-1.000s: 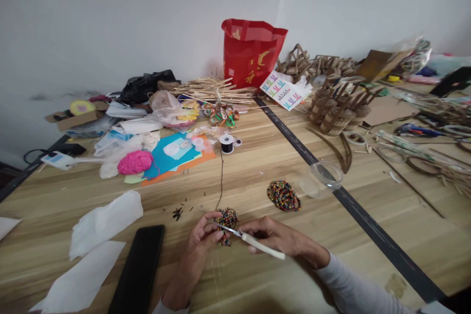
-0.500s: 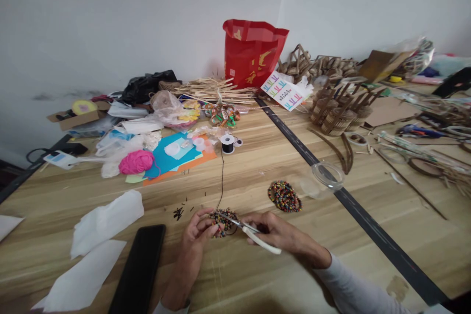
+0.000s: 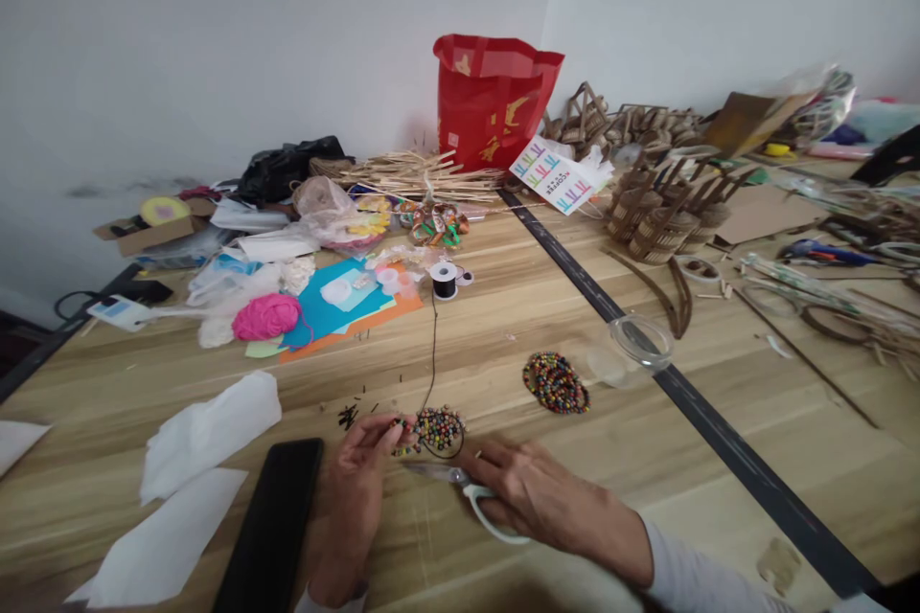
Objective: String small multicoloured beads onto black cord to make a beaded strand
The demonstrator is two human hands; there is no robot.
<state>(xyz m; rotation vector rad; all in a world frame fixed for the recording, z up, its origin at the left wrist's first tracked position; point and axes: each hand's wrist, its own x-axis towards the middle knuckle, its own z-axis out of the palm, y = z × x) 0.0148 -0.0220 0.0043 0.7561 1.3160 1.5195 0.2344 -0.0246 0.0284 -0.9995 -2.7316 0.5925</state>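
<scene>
My left hand (image 3: 360, 471) is closed, its thumb and fingertips pinching a few small coloured beads. Just right of the fingertips lies a pile of multicoloured beads (image 3: 440, 425) on the table, with a loop of black cord (image 3: 432, 359) around its front edge. That cord runs back to a white-rimmed spool of black cord (image 3: 445, 282). My right hand (image 3: 540, 498) rests low over the table, fingers on the white handle of a pair of scissors (image 3: 440, 472). The blades point left, in front of the pile. Behind my right hand sits a coiled strand of beads (image 3: 556, 383).
A black phone (image 3: 271, 527) and white paper pieces (image 3: 210, 431) lie to the left. Pink yarn (image 3: 266, 316) and blue sheets (image 3: 323, 311) are farther back. A red bag (image 3: 495, 105) stands by the wall. Small woven baskets (image 3: 657, 232) and a clear coil (image 3: 641, 342) are on the right.
The scissors have come away from the cord and down toward me, low at the table. My left hand has drawn left from the bead pile with beads in its fingertips.
</scene>
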